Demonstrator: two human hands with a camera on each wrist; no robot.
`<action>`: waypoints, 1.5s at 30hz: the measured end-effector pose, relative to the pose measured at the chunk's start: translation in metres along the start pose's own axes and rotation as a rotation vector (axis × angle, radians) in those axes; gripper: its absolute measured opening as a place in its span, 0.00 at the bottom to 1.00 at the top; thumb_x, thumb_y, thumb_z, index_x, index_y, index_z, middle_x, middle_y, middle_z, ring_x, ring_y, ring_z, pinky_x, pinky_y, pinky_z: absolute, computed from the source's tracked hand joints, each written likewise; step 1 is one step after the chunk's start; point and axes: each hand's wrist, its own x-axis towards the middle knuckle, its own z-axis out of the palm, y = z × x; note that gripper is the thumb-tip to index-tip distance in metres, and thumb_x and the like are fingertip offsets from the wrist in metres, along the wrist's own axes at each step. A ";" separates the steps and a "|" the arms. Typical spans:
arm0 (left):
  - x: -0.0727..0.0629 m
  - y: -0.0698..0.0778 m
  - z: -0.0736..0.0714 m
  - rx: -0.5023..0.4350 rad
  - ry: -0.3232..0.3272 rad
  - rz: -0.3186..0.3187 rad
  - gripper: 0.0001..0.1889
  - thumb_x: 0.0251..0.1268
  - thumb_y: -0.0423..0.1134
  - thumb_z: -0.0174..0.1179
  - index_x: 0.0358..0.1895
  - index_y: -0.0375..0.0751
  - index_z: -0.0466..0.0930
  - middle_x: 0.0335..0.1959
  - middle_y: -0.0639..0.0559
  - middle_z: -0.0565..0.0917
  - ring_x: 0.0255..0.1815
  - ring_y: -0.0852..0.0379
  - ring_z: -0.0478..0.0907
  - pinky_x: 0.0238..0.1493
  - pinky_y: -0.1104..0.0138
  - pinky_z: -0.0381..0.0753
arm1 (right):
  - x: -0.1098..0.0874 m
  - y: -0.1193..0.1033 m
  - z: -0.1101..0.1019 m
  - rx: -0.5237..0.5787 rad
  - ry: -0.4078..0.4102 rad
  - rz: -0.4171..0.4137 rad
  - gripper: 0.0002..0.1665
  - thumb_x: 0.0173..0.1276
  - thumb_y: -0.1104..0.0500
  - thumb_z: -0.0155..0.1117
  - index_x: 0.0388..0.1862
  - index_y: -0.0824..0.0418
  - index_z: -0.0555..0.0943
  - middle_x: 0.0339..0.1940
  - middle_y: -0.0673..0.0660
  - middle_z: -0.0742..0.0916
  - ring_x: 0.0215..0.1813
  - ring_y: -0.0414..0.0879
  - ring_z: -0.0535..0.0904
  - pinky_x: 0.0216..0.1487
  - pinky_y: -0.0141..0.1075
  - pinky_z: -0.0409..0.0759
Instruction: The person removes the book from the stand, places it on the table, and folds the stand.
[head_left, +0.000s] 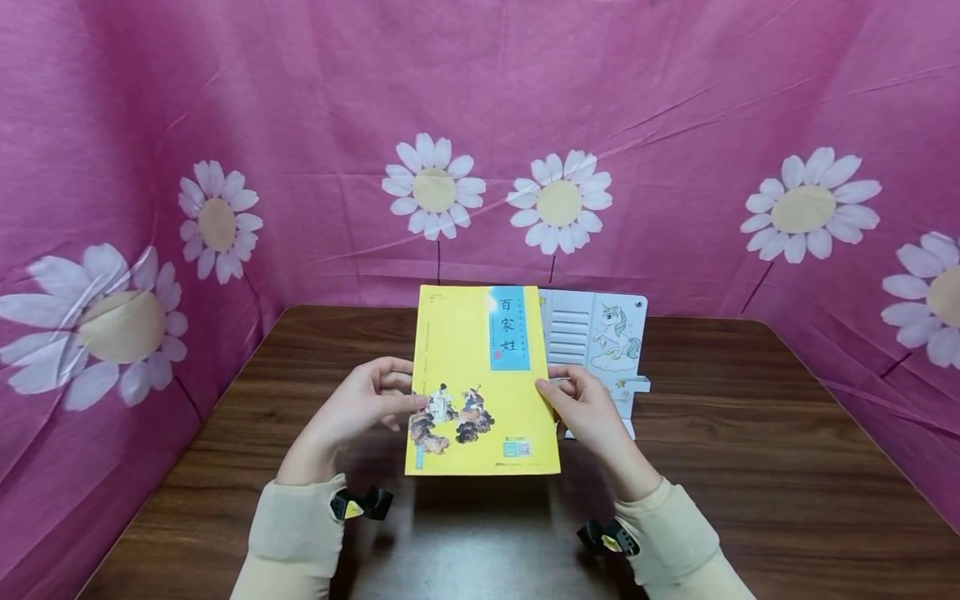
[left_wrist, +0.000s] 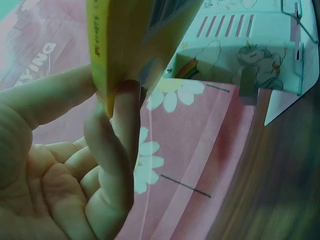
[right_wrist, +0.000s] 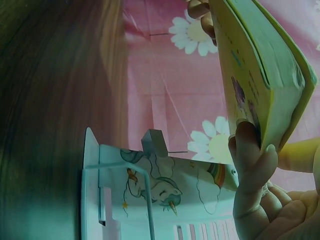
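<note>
A yellow paperback book (head_left: 465,358) with a blue title panel is held up above the table by both hands, its front cover towards the head view. My left hand (head_left: 358,408) pinches its left edge, thumb on the cover and fingers behind; the left wrist view shows the spine (left_wrist: 100,45) between thumb and fingers. On the right edge my right hand (head_left: 592,410) pinches it the same way. In the right wrist view the page edges (right_wrist: 272,60) fan slightly. Behind the book stands a white book stand (head_left: 617,333) with a unicorn print, partly hidden.
The dark wooden table (head_left: 750,467) spreads under the hands. A small clip (head_left: 637,384) sticks out at the stand's right side, and a bent wire (right_wrist: 147,185) crosses its front. A pink curtain (head_left: 480,83) with large daisies hangs behind the table.
</note>
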 end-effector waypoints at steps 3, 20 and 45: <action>-0.002 -0.001 -0.004 0.033 0.007 0.002 0.27 0.61 0.36 0.68 0.60 0.27 0.71 0.46 0.41 0.87 0.34 0.59 0.83 0.27 0.63 0.81 | 0.001 0.000 0.004 0.007 -0.010 0.010 0.20 0.75 0.57 0.57 0.59 0.70 0.72 0.39 0.64 0.89 0.25 0.43 0.78 0.21 0.34 0.75; -0.004 -0.016 -0.025 0.134 0.030 -0.061 0.29 0.61 0.38 0.69 0.61 0.28 0.71 0.52 0.36 0.83 0.37 0.58 0.82 0.33 0.61 0.82 | 0.007 0.004 0.024 0.028 -0.048 0.015 0.17 0.75 0.59 0.57 0.56 0.68 0.73 0.37 0.63 0.89 0.24 0.44 0.78 0.22 0.37 0.77; -0.016 -0.024 -0.051 0.143 0.045 -0.049 0.29 0.62 0.37 0.68 0.62 0.26 0.69 0.52 0.35 0.83 0.34 0.61 0.82 0.29 0.62 0.82 | 0.009 -0.005 0.053 0.056 -0.061 -0.007 0.17 0.73 0.61 0.59 0.57 0.66 0.75 0.40 0.63 0.89 0.25 0.47 0.81 0.24 0.42 0.81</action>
